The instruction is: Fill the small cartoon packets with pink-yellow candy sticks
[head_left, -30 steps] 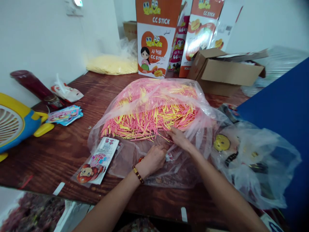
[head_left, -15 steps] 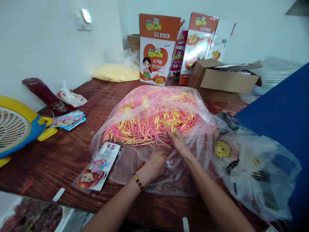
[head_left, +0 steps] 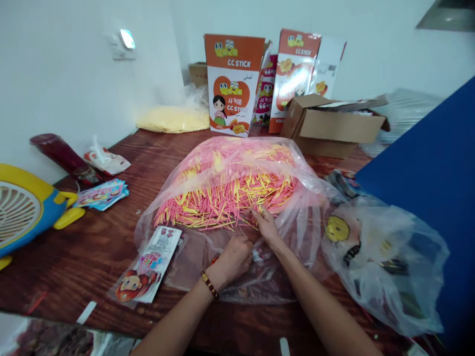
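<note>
A big clear plastic bag (head_left: pixel 304 173) lies open on the wooden table (head_left: pixel 92 237), filled with a heap of thin pink and yellow sticks (head_left: pixel 230 193). My right hand (head_left: pixel 264 225) reaches into the bag's mouth, fingertips pinched on sticks at the near edge of the heap. My left hand (head_left: pixel 233 257), with a bead bracelet on the wrist, is curled closed just in front of the heap, holding something I cannot make out. A printed cartoon packet (head_left: pixel 148 264) lies flat to the left of my left hand.
A yellow and blue fan (head_left: pixel 25 207) sits at the left edge, with a stack of packets (head_left: pixel 102 194) and a dark red tube (head_left: pixel 61 154) beyond it. Orange CC STICK cartons (head_left: pixel 232 84) and an open cardboard box (head_left: pixel 334 123) stand behind. Another clear bag (head_left: pixel 382 257) lies right, beside a blue panel (head_left: pixel 426 173).
My right hand has shifted slightly left along the near edge of the stick heap. My left hand stays curled in the same place. The camera has tilted up a little.
</note>
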`<state>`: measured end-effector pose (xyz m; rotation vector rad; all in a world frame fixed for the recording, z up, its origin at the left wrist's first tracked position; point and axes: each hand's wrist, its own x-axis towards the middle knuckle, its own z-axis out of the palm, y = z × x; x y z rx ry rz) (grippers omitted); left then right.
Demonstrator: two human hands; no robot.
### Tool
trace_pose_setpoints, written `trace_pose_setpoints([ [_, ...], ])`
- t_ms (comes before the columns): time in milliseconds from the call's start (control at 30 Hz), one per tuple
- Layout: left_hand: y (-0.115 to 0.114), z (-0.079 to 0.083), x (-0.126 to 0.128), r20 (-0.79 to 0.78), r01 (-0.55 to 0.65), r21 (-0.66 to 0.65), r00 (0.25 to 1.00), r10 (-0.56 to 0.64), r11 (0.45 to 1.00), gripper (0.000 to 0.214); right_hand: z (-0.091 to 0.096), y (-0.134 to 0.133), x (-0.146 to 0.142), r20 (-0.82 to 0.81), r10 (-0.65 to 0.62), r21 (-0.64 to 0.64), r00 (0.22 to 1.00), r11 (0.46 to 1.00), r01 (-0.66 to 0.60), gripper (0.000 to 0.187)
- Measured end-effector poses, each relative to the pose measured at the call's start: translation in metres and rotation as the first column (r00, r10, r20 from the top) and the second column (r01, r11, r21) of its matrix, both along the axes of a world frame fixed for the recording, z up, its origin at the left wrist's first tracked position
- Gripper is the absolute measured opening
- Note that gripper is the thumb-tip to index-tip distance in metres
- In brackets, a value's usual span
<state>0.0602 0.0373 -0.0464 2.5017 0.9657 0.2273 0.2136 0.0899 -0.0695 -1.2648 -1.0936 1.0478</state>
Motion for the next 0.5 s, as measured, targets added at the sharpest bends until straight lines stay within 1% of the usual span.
trace_pose_setpoints([
  [67, 0.0007, 0.0001, 0.0008, 0.007, -0.003, 0.000, 1.000, 0.003, 1.000, 0.018, 0.0037, -0.0011, -0.0012, -0.032, 0.012, 0.064, 0.999, 0.998, -0.010, 0.022],
  [167, 0.0010, 0.0015, 0.0019, -0.008, -0.012, -0.003, 1.000, 0.012, 1.000, 0.019, 0.0076, -0.0046, -0.0030, 0.017, 0.046, 0.105, 0.999, 0.993, -0.048, 0.014],
  [300, 0.0004, 0.0017, 0.0012, -0.003, -0.009, 0.003, 1.000, 0.009, 1.000, 0.020, 0.0088, -0.0076, -0.0053, 0.085, 0.050, 0.063, 0.995, 0.996, -0.056, 0.015],
  [400, 0.0003, -0.0014, -0.0002, 0.026, -0.019, 0.011, 0.999, 0.018, 1.000, 0.018, 0.0077, -0.0069, -0.0077, 0.043, 0.028, 0.037, 0.999, 0.999, -0.029, 0.019],
  [500, 0.0010, -0.0053, -0.0007, 0.045, -0.019, 0.008, 0.999, 0.019, 1.000, 0.018, 0.0034, -0.0041, -0.0095, 0.025, 0.041, 0.011, 0.999, 0.999, -0.041, 0.018],
])
